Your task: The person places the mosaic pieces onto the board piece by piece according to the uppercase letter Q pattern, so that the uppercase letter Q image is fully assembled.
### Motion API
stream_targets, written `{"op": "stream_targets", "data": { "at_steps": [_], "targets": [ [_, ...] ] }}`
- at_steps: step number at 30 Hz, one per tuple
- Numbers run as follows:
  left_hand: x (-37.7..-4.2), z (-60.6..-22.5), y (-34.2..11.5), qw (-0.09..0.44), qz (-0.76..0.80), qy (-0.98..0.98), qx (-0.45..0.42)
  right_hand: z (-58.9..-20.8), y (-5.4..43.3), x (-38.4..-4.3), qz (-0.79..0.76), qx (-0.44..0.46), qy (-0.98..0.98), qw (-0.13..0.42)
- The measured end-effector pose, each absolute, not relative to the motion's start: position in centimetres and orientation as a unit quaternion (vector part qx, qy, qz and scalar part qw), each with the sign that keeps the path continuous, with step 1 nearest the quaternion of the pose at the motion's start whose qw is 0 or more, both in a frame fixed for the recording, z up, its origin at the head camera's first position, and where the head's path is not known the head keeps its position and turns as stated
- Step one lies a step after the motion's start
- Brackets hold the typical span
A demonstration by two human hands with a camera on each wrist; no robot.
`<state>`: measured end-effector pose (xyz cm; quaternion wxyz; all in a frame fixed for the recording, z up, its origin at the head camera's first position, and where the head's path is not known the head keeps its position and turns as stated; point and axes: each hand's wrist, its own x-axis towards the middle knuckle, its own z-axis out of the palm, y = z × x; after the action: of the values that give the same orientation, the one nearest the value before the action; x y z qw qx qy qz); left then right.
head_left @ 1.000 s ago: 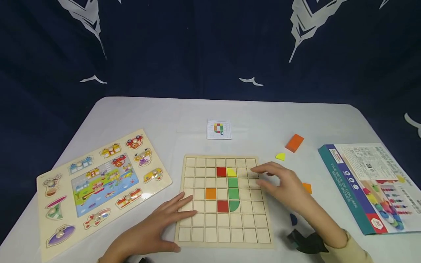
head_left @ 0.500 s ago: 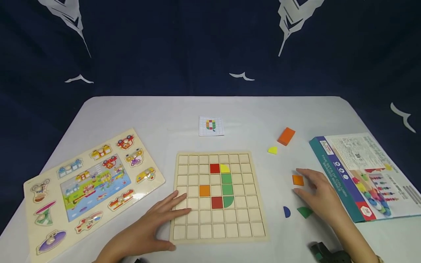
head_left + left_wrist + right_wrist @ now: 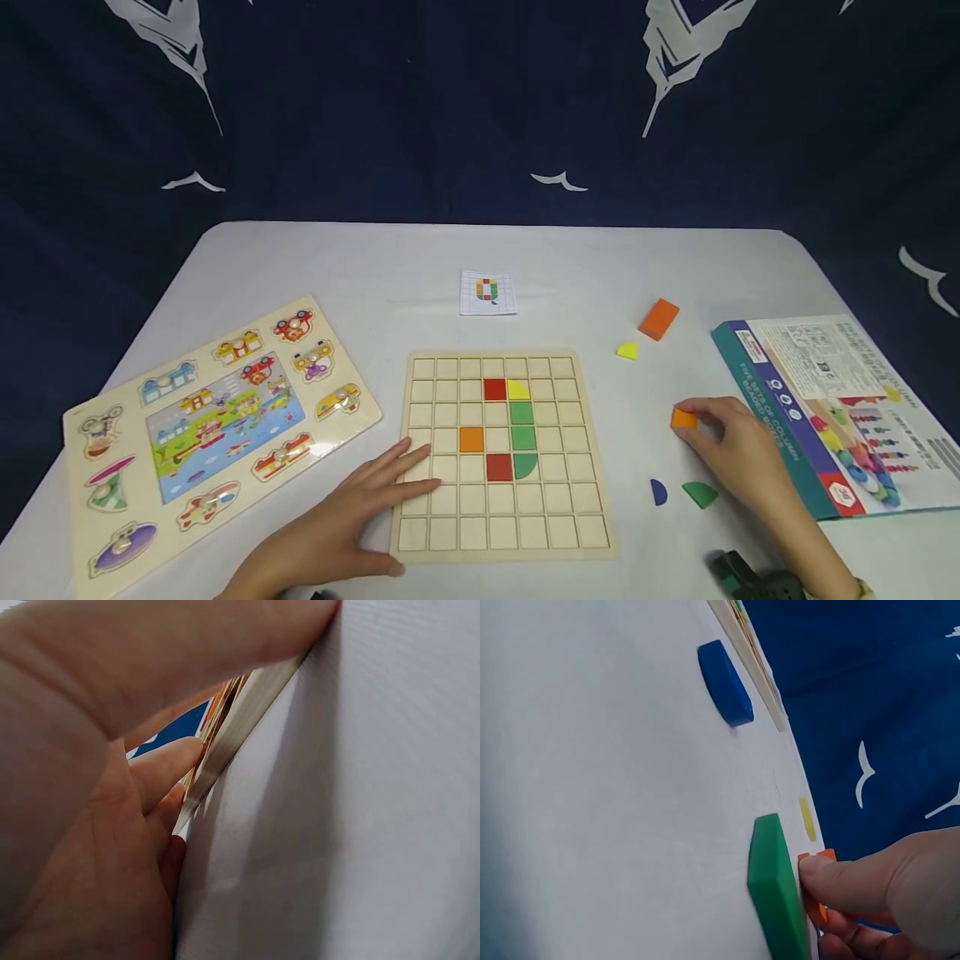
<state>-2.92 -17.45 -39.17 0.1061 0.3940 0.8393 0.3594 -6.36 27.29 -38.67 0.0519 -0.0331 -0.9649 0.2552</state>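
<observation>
My right hand [image 3: 738,446] pinches an orange square block [image 3: 683,418] between thumb and fingers, right of the wooden grid board [image 3: 562,533]. The right wrist view shows the thumb on the orange block [image 3: 810,889], close behind a green quarter-circle block [image 3: 774,877]. With fingers spread, my left hand [image 3: 337,517] rests along the board's left edge; in the left wrist view its fingers touch the board's side [image 3: 240,727]. On the board sit two red squares [image 3: 498,467], one orange square [image 3: 471,439], a yellow quarter-circle [image 3: 518,389] and a column of green pieces [image 3: 522,437].
Loose on the right lie a blue half-circle [image 3: 658,492], a yellow piece [image 3: 627,351] and an orange rectangular block [image 3: 659,319]. A pattern card [image 3: 488,292] lies behind the board. A picture puzzle [image 3: 217,437] stands left, a teal-edged box [image 3: 825,417] right.
My right hand has moved from the board's right edge out to the loose orange square and now pinches it. The left hand stays at the board. The head view shifted slightly.
</observation>
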Motion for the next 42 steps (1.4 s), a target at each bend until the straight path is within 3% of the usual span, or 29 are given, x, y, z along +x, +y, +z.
{"op": "stream_targets", "data": {
  "at_steps": [11, 22, 25, 33, 42],
  "targets": [
    [-3.1, -38.9, -17.6, 0.110, 0.357, 0.843, 0.388, -38.0, 25.8, -7.1, 0.246, -0.016, -0.966, 0.084],
    [-2.7, -38.9, -17.3, 0.155, 0.376, 0.842, 0.355, -37.8, 21.9, -9.8, 0.318, 0.098, -0.934, 0.132],
    [-2.7, -38.9, -17.2, 0.153, 0.373, 0.844, 0.354, -36.0, 19.8, -9.9, 0.346, 0.114, -0.923, 0.122],
    [-2.7, -38.9, -17.4, 0.129, 0.363, 0.846, 0.369, -35.5, 16.2, -11.2, 0.377, 0.152, -0.908, 0.105],
    [-2.8, -39.0, -17.3, 0.142, 0.369, 0.843, 0.364, -35.4, 12.4, -11.8, 0.437, 0.202, -0.874, 0.069]
  ]
}}
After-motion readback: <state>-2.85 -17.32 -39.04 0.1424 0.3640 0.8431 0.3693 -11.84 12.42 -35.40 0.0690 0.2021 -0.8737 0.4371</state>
